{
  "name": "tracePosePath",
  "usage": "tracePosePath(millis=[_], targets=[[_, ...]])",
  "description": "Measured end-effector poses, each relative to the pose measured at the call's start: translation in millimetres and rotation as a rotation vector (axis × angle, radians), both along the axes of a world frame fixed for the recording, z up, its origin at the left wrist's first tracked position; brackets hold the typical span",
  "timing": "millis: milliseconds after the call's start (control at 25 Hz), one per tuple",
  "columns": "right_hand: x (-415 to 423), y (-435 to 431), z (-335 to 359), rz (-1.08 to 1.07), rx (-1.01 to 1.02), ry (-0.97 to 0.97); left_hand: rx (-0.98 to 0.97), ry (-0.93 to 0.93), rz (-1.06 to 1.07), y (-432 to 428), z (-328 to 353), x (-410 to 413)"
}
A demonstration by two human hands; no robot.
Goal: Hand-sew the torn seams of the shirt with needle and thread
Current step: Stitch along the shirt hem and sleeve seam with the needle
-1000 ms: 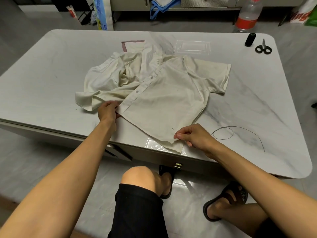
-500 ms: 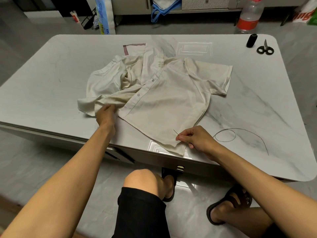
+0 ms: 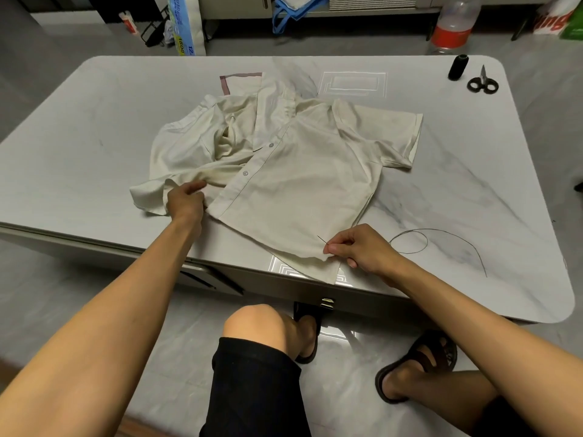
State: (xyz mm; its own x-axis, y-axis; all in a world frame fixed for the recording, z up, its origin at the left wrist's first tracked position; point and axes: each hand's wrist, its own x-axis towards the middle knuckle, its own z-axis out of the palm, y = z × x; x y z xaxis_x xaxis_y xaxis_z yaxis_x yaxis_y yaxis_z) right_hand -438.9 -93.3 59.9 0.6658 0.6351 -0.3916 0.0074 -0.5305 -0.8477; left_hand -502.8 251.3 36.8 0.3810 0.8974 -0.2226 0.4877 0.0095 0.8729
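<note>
Cream cotton-like cloth makes up the short-sleeved shirt (image 3: 299, 171), which lies front-up in the middle of the white marble-patterned table (image 3: 94, 121). Its right half lies flat, with the sleeve spread out to the right. The left half is bunched and rumpled. Small pale buttons run down the front edge beside a thin dark line, and the near hem corner hangs just over the table's near edge.

Readable writing is scarce. A blue-and-white package (image 3: 186, 26) on the floor beyond the far left corner shows "1800" and "12". A white bag (image 3: 552, 17) at the far right carries the red letters "ing". The print on the red label of the plastic bottle (image 3: 454, 23) is too blurred to read.

The left hand (image 3: 186, 201) grips the rumpled cloth at the shirt's left side, fingers curled into it and the forefinger laid along the fabric. The right hand (image 3: 359, 249) pinches a needle (image 3: 322, 240) between thumb and forefinger at the near hem, its tip pointing far and left. Dark thread (image 3: 441, 234) loops over the table just right of that hand. A black spool (image 3: 458, 67) and small black-handled scissors (image 3: 482, 84) sit side by side at the far right corner.
</note>
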Motion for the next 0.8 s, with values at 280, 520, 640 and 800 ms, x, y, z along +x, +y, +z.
tracePosePath(millis=[280,520,640,800], targets=[[-0.1,-7.6,-1.7,0.156,-0.046,-0.073,0.0,0.098,-0.056,-16.4,9.6,-1.6],[9.1,-18.2,2.2,0.113,-0.065,-0.147,0.607,0.327,-0.447,-91.7,27.0,-21.7],[24.2,-33.5,1.7,-0.121,-0.081,-0.197,0.585,0.236,-0.745,-137.6,38.0,-21.3],[60.4,-42.1,-7.5,-0.449,0.004,-0.203,0.519,0.287,-1.031,-199.4,30.0,-0.9]])
